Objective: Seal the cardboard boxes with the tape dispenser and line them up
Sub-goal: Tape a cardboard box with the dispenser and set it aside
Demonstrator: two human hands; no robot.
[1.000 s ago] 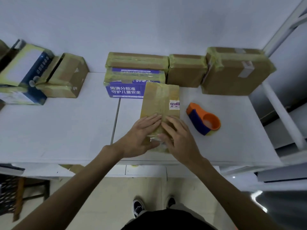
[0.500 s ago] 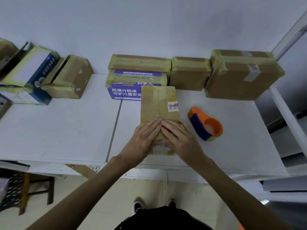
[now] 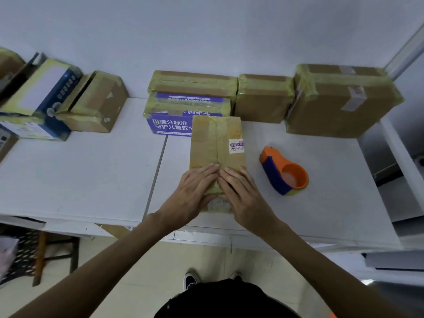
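A person's left hand (image 3: 195,191) and right hand (image 3: 243,193) lie flat, fingers straight and side by side, on the near end of a long cardboard box (image 3: 216,143) at the front of a white counter (image 3: 91,175) — smoothing down, it appears, the yellowish tape that runs along its centre seam. Neither hand grips anything. The orange-and-blue tape dispenser (image 3: 284,172) sits on the counter just to the right of the box, apart from both hands. Along the wall behind, a purple-printed box (image 3: 174,125), a flat brown box (image 3: 192,82) behind or on top of it, a small brown box (image 3: 263,99) and a large brown box (image 3: 344,102) stand side by side, all banded with tape and seemingly sealed and lined up. At far left a blue-and-white box (image 3: 39,92) and a tilted brown box (image 3: 96,104) lean together, taped but out of line with that row. By this showing, the sealing of the box in hand is nearly done — it is not yet set into the row, and the left-hand pair may need straightening.
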